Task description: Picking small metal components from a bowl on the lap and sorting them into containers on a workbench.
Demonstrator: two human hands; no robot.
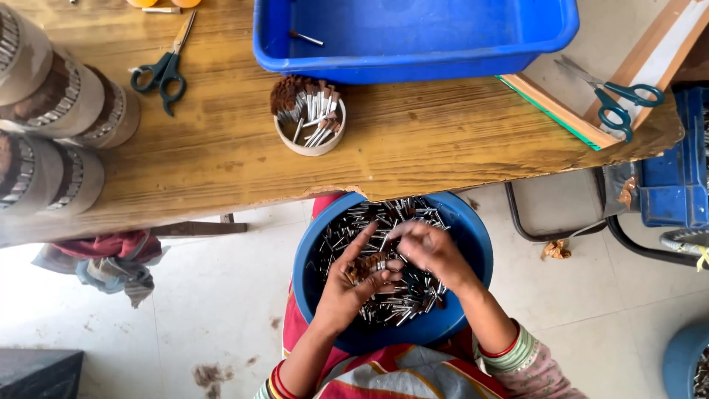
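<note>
A round blue bowl full of small metal-shafted brushes rests on my lap below the table edge. My left hand is over the bowl, closed around a bunch of brown-tipped brushes. My right hand hovers just to the right of that bunch, fingers curled at the brush ends, touching them. On the wooden table above stands a small white cup packed with the same brushes, brown bristles up on its left side.
A blue plastic tub sits at the table's far side. Green-handled scissors lie left; another pair lies right on a cardboard piece. Stacked rolls crowd the left end. Cloth hangs underneath.
</note>
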